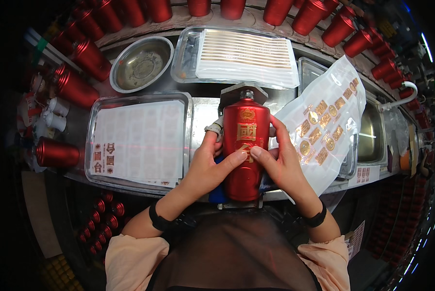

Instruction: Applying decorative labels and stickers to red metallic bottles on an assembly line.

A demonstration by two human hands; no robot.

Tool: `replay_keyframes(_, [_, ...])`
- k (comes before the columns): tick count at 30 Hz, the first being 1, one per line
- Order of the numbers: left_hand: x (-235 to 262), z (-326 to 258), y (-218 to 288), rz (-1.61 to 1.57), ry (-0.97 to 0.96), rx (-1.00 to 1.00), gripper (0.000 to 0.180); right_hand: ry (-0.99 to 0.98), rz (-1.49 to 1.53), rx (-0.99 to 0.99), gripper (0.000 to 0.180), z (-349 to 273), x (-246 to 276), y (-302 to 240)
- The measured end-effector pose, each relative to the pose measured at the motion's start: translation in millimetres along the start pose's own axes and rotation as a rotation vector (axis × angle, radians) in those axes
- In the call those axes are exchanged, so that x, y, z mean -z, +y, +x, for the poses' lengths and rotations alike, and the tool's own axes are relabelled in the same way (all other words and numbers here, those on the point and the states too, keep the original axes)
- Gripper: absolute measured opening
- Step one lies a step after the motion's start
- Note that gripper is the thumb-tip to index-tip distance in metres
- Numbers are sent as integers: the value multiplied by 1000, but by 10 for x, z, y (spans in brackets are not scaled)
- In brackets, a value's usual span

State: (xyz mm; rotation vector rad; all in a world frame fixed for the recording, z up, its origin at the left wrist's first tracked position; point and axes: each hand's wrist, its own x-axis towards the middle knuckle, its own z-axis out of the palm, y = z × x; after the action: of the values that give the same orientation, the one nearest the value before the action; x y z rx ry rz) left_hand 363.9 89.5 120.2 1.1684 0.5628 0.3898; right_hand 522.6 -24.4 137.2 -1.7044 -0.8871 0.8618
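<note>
A red metallic bottle [245, 182] with gold decals down its front lies neck-away in front of me, its bare threaded neck against a metal holder. My left hand [211, 157] grips its left side, thumb pressed on the front. From the right, my right hand [281, 157] holds it the same way, its thumb on the lower gold character. A white wrapping shows on a left finger. Close to the right hand lies a translucent decal sheet [341, 104] with gold pieces. On the left, a metal tray [92, 140] bears white decal sheets [135, 131] with a few gold and dark characters.
Behind the bottle, a second tray [180, 63] carries gold-striped sheets [246, 53]; a round metal bowl [142, 63] stands beside it. A sink [371, 138] and white faucet [402, 94] are at right. Several red bottles [91, 60] line the back and left edges.
</note>
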Motion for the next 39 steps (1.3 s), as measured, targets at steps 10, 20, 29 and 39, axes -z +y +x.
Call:
replay_keyframes(10, [21, -5, -33, -9, 5, -21, 71, -2, 72, 18, 81, -1, -17, 12])
replay_keyframes(20, [64, 20, -30, 71, -6, -43, 74, -47, 41, -9, 80, 20, 37, 14])
replay_keyframes(29, [-23, 55, 32, -59, 23, -5, 69, -38, 124, 61, 58, 96, 21, 167])
replay_keyframes(39, [-66, 90, 55, -56, 42, -11, 66, -25, 125, 10, 57, 62, -7, 78])
